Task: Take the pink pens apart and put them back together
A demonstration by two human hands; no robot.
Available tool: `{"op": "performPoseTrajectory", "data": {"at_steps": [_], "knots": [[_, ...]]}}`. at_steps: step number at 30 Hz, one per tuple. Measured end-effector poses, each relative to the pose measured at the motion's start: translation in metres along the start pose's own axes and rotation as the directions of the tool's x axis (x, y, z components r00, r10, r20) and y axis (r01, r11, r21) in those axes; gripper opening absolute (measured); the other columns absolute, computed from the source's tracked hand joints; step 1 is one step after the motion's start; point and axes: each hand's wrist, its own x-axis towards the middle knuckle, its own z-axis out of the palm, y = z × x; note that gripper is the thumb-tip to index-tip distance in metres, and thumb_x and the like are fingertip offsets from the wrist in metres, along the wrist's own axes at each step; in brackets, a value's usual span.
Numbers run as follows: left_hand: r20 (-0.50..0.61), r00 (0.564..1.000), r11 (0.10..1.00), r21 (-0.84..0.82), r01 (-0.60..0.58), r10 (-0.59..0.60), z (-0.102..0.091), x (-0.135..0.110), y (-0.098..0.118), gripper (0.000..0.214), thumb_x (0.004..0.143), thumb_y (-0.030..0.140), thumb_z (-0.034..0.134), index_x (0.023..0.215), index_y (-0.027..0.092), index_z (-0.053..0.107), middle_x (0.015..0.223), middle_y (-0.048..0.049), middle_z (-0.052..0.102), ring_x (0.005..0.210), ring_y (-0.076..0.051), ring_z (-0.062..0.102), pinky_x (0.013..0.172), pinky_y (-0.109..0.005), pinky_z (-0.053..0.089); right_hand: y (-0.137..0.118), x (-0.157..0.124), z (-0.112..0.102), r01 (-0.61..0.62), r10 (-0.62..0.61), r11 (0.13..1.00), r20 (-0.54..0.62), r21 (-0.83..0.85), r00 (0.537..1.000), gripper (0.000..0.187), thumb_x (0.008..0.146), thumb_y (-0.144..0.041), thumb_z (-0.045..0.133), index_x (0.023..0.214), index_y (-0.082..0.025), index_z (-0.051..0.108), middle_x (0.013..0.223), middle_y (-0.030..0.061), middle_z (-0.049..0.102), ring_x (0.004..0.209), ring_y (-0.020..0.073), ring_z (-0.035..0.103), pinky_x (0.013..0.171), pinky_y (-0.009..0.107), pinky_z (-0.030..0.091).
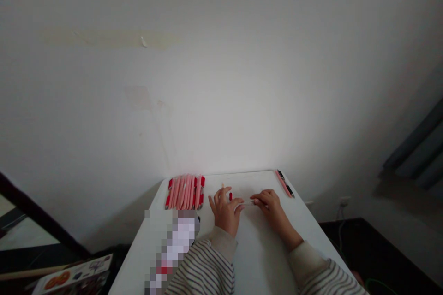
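Note:
A thin, clear, tube-like piece point(248, 203) stretches between my two hands over the white table. My left hand point(225, 214) pinches its left end with thumb and forefinger, the other fingers spread out. At the opposite end, the fingertips of my right hand point(272, 206) close on the same piece and partly hide it. A small red piece point(230, 196) is just beyond my left thumb and forefinger. To the left lies a row of several pink and red pens point(185, 192). One pink and one black pen-like item point(284, 183) lie at the right edge.
The white table point(252, 253) stands against a pale wall point(221, 78). A blurred-out object point(178, 239) lies left of my left forearm. A printed box point(72, 276) is low at the left. A wall socket with a cable point(344, 200) is at the right.

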Motion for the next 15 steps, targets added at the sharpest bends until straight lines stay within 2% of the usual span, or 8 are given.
{"op": "performPoseTrajectory", "data": {"at_steps": [4, 7, 10, 15], "knots": [[-0.004, 1.0, 1.0, 0.009, -0.001, 0.001, 0.0003, 0.0002, 0.0002, 0.014, 0.074, 0.029, 0.068, 0.084, 0.037, 0.072, 0.123, -0.0017, 0.054, 0.122, -0.026, 0.04, 0.107, -0.064, 0.016, -0.0001, -0.0016, 0.0006, -0.06, 0.06, 0.998, -0.025, 0.019, 0.998, 0.024, 0.089, -0.041, 0.049, 0.101, -0.029, 0.067, 0.083, 0.0043, 0.065, 0.084, 0.0208, 0.055, 0.081, 0.037, 0.043], [-0.015, 1.0, 1.0, 0.01, 0.018, -0.018, 0.0008, 0.0006, 0.0, 0.013, 0.075, 0.029, 0.067, 0.084, 0.037, 0.072, 0.122, -0.0019, 0.055, 0.121, -0.026, 0.041, 0.107, -0.064, 0.018, -0.0027, -0.0025, -0.0017, -0.058, 0.059, 0.998, -0.05, 0.024, 0.997, 0.028, 0.085, -0.044, 0.056, 0.106, -0.028, 0.063, 0.091, 0.0046, 0.065, 0.09, 0.021, 0.055, 0.086, 0.038, 0.041], [-0.014, 1.0, 1.0, -0.005, 0.028, -0.028, 0.0013, 0.0005, -0.0006, 0.013, 0.076, 0.029, 0.066, 0.084, 0.036, 0.072, 0.121, -0.0021, 0.055, 0.121, -0.026, 0.042, 0.107, -0.063, 0.019, -0.0046, -0.0017, -0.0047, -0.029, 0.029, 1.0, -0.04, -0.001, 0.999, 0.024, 0.084, -0.043, 0.058, 0.1, -0.027, 0.063, 0.093, 0.0043, 0.065, 0.095, 0.0219, 0.054, 0.088, 0.039, 0.039], [-0.014, 0.999, 0.999, -0.017, 0.035, -0.035, 0.0015, 0.0006, -0.0011, 0.013, 0.073, 0.027, 0.068, 0.083, 0.036, 0.072, 0.121, -0.0022, 0.055, 0.12, -0.026, 0.041, 0.107, -0.062, 0.017, -0.0032, 0.0009, -0.0046, 0.0, 0.0, 0.998, -0.001, -0.068, 1.0, 0.021, 0.089, -0.042, 0.051, 0.088, -0.027, 0.065, 0.088, 0.0031, 0.065, 0.09, 0.0208, 0.054, 0.085, 0.038, 0.038]]}}
